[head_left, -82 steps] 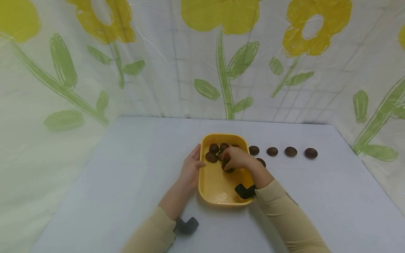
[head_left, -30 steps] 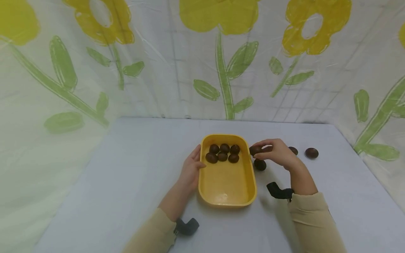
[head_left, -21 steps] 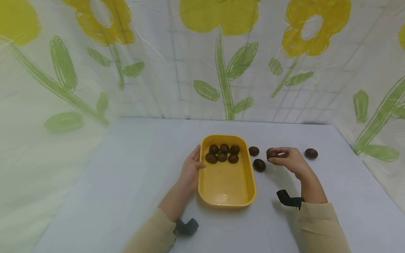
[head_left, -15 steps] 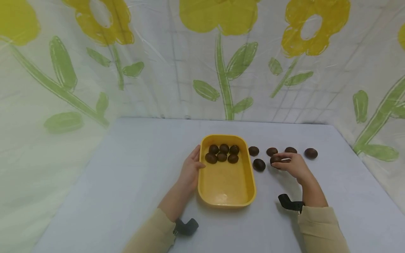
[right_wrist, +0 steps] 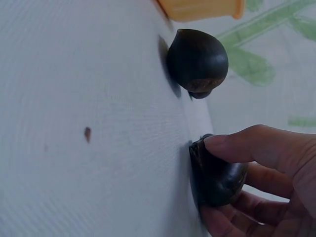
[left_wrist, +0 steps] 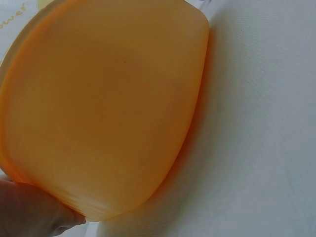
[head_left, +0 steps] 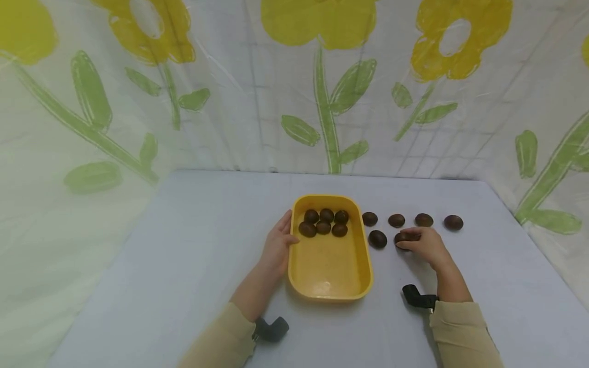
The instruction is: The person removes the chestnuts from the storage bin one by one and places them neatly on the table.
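Observation:
A chestnut (head_left: 401,238) is pinched between the thumb and fingers of my right hand (head_left: 428,248), down at the table surface. The right wrist view shows this dark, glossy chestnut (right_wrist: 219,177) touching the white cloth. To its left, just beside the tray, lies another chestnut (head_left: 378,239). My left hand (head_left: 275,248) holds the left side of a yellow tray (head_left: 330,296), thumb over the rim and fingers along the outer wall. Several chestnuts (head_left: 323,227) sit in two rows at the tray's far end. The left wrist view shows mostly the tray's outside (left_wrist: 108,108).
Behind the right hand, several chestnuts (head_left: 424,220) form a spaced row to the right of the tray. A small brown speck (right_wrist: 87,134) lies on the white tabletop (head_left: 202,230). A flower-printed curtain (head_left: 230,102) borders the table's back and sides.
My right hand has taken a chestnut out of the tray, carried it right, and brought it down in front of the back row. The left hand and tray stay in place.

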{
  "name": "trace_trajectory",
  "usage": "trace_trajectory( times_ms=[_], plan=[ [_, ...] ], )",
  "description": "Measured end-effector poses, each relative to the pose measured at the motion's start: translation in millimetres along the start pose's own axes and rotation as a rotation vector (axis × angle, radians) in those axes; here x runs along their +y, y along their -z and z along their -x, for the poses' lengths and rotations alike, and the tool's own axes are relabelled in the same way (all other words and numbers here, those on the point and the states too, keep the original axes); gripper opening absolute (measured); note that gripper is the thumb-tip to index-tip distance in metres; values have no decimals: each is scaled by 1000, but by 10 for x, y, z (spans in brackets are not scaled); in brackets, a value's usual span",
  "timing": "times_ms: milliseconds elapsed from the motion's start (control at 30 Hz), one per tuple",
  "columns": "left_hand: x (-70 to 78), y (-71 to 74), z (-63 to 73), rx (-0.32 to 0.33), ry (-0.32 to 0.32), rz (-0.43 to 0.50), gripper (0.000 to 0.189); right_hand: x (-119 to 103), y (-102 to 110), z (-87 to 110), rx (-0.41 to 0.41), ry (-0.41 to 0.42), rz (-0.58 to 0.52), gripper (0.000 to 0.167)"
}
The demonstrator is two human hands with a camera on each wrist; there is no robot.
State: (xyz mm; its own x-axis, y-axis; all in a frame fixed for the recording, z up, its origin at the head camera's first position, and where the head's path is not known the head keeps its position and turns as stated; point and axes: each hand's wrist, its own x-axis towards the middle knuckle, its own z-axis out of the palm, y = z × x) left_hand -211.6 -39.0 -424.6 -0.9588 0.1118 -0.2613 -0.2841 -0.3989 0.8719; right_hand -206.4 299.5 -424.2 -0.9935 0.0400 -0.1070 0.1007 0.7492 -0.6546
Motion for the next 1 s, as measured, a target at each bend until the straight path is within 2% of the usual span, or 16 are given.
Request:
trace_trajectory(
  times_ms=[633, 833, 1000],
  plan=[
    [-2, 1, 6, -18, 2, 22, 83, -49, 73, 12, -47, -38, 61, 59],
    [15, -1, 19, -12, -9, 9, 82, -199, 123, -31, -32, -15, 57, 56],
    [13, 0, 21, -18, -10, 8, 83, -402, 140, -71, -73, -4, -6, 52]
  ],
)
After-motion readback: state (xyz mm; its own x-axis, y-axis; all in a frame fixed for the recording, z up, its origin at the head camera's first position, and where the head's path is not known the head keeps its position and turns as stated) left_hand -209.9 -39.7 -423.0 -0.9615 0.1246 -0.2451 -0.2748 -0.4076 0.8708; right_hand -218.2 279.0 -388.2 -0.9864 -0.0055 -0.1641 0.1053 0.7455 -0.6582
